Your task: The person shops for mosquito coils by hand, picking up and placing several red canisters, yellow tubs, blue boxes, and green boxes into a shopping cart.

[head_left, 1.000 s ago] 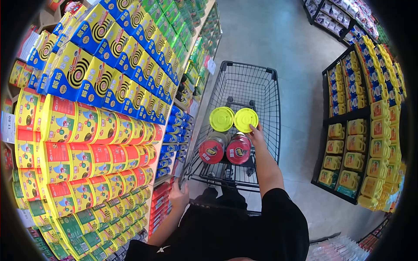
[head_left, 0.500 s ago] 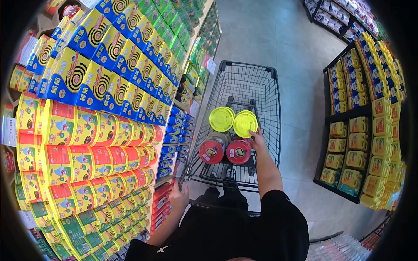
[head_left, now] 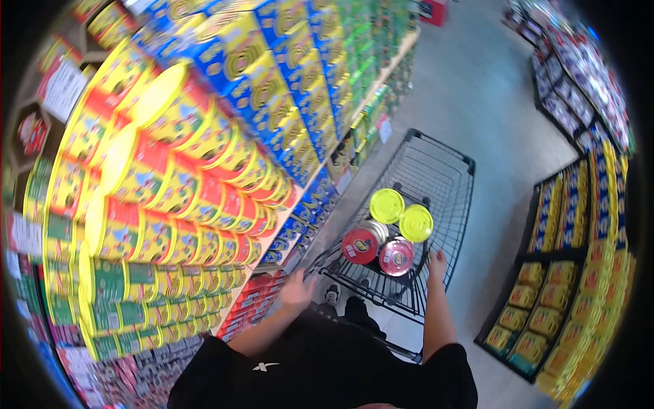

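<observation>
The black wire shopping cart [head_left: 470,177] stands in front of me, angled to the right. Inside are two tubs with yellow lids, the left lid [head_left: 387,206] and the right lid [head_left: 415,223], and two jars with red lids, a left one [head_left: 360,246] and a shiny right one [head_left: 396,256]. My right hand [head_left: 437,264] is by the cart's right side, just below the right yellow lid and apart from it, with its fingers apart and nothing in them. Near the handle's left end is my left hand [head_left: 297,290], smeared by motion; its grip cannot be made out.
Close on the left, a shelf holds stacked yellow-and-red tubs [head_left: 163,163] and blue-and-yellow mosquito coil boxes [head_left: 266,88]. Black racks with yellow jugs [head_left: 545,317] stand on the right. Grey aisle floor [head_left: 470,88] runs ahead between them.
My right hand has let go of the right yellow lid and drawn back to the cart's right side. The view has turned, so the cart appears farther right and tilted.
</observation>
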`<state>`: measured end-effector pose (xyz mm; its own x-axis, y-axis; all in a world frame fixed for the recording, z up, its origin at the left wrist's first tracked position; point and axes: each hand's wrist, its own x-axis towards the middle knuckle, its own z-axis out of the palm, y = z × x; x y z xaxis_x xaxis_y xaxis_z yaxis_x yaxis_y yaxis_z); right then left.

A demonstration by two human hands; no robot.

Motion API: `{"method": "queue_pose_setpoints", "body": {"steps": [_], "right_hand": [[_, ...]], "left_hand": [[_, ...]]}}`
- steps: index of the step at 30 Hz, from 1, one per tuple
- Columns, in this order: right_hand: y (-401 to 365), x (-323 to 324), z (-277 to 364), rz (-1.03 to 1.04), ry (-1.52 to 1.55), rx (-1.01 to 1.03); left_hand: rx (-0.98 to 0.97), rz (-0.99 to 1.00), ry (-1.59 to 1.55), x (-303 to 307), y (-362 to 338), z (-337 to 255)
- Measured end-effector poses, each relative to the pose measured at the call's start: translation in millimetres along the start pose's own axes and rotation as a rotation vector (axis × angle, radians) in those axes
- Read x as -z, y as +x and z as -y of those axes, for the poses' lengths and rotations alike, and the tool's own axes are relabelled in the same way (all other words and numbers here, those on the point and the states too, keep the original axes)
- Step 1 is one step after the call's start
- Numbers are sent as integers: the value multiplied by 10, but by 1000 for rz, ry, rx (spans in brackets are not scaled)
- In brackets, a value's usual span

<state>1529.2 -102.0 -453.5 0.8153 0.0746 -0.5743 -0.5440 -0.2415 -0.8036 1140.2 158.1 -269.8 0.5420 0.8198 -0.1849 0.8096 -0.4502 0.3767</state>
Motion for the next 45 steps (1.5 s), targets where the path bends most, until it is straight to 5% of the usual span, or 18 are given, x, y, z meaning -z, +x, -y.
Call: {"method": "queue_pose_setpoints", "body": {"steps": [3, 8, 10, 15, 18, 21, 26, 28, 31, 33, 38, 43, 45], "right_hand": [[-654, 295, -38, -80, -257, 304], [-1814, 668, -212, -117, -603, 638], [-2568, 585, 201, -11, -704, 636], [-3100, 486, -100, 125, -750, 647], [-3260, 412, -96, 185, -947, 528], [-3322, 315, -7, 159, -1020, 450], [-3255, 369, -185, 115, -1076, 461], [-3345, 453, -194, 226, -964, 592], [-3692, 525, 48, 345, -1227, 628], [-3703, 541, 35, 357, -1286, 529], [-3493, 366, -204, 161, -1449, 369], [-3492, 310, -251, 51, -1440, 512], [-3473, 301, -247, 36, -1455, 514]], "left_hand": [[27, 89, -110, 247, 7, -120], [-349, -362, -369, 820, 30, -186], [-403, -503, -461, 1406, 56, -370], [-540, -1021, -383, 2779, 168, -348], [-570, -1138, -415, 3145, 175, -235], [-530, -991, -456, 2935, 142, -188], [-417, -205, -461, 1558, 162, 78], [-515, 28, -233, 1130, 101, 244], [-645, 363, 55, 695, 62, 477], [-642, 585, 86, 566, 72, 555], [-708, 479, 236, 608, 38, 394], [-762, 104, 84, 100, 17, 491], [-752, 126, 72, 78, 43, 493]]}}
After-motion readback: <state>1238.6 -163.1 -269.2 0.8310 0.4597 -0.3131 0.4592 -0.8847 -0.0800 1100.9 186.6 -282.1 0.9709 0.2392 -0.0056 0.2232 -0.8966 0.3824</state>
